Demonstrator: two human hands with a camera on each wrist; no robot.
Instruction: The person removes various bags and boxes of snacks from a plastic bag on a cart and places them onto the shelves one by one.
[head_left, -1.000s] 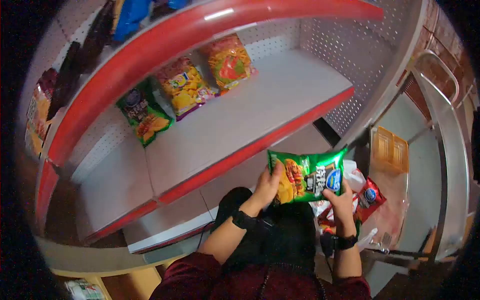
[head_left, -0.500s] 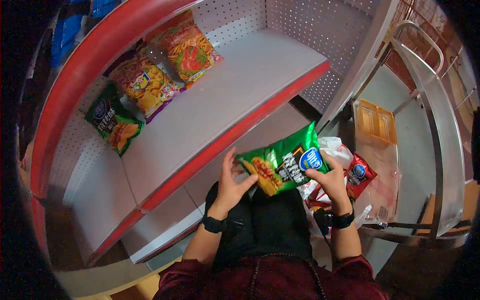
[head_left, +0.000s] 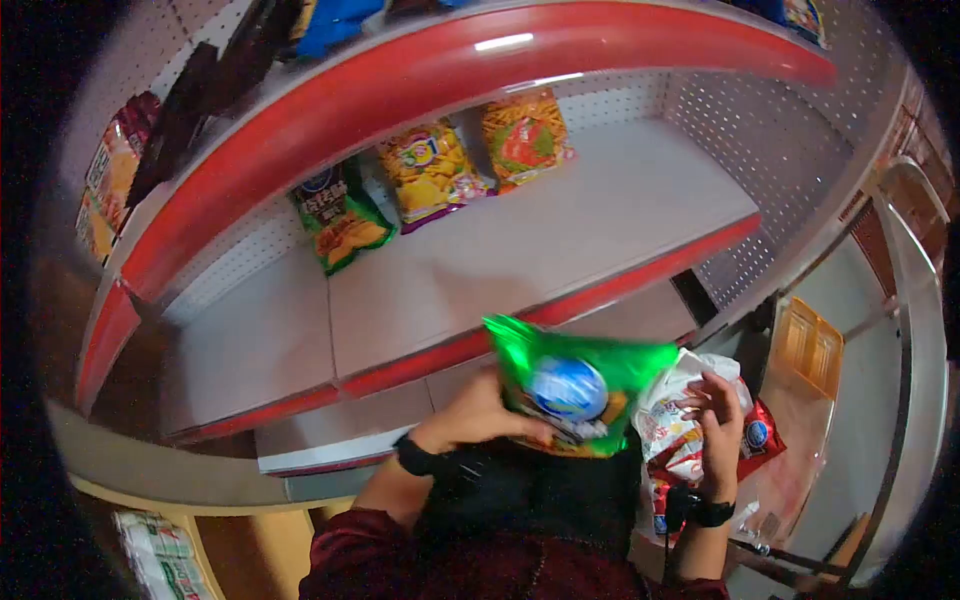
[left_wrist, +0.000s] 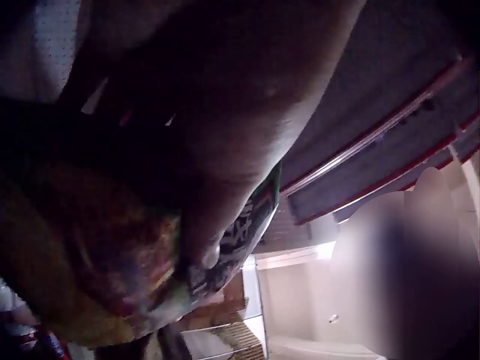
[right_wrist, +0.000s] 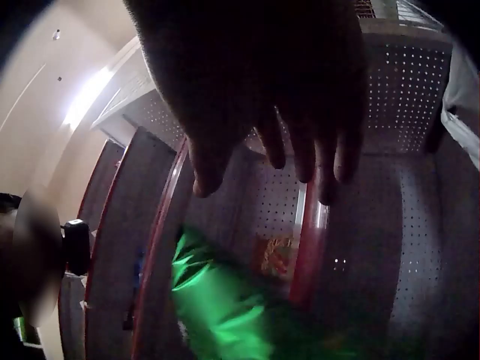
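Note:
In the head view my left hand [head_left: 478, 412] grips a green bag of chips [head_left: 568, 388] at its left side, thumb across the printed front. The bag is blurred and tilted above my lap, its blue logo facing up. The left wrist view shows the thumb [left_wrist: 206, 240] lying over the dark lettering of the bag. To the right of it, my right hand [head_left: 718, 430] holds nothing, fingers loosely spread above a white plastic bag [head_left: 668, 420] of snacks. From the right wrist, the green foil [right_wrist: 225, 307] appears beyond the fingertips, apart from them.
On the shelf [head_left: 600, 225] ahead stand a dark green chip bag [head_left: 345, 220], a yellow snack bag [head_left: 430, 170] and an orange one [head_left: 525, 140]. A curved red shelf edge [head_left: 420, 85] hangs above. A cart [head_left: 800, 440] at right carries a red snack bag [head_left: 762, 440] and orange tray [head_left: 808, 345].
My right hand has let go of the green chip bag and moved off to the right. The left hand keeps hold of the bag, which has turned and tilted. The head view has shifted.

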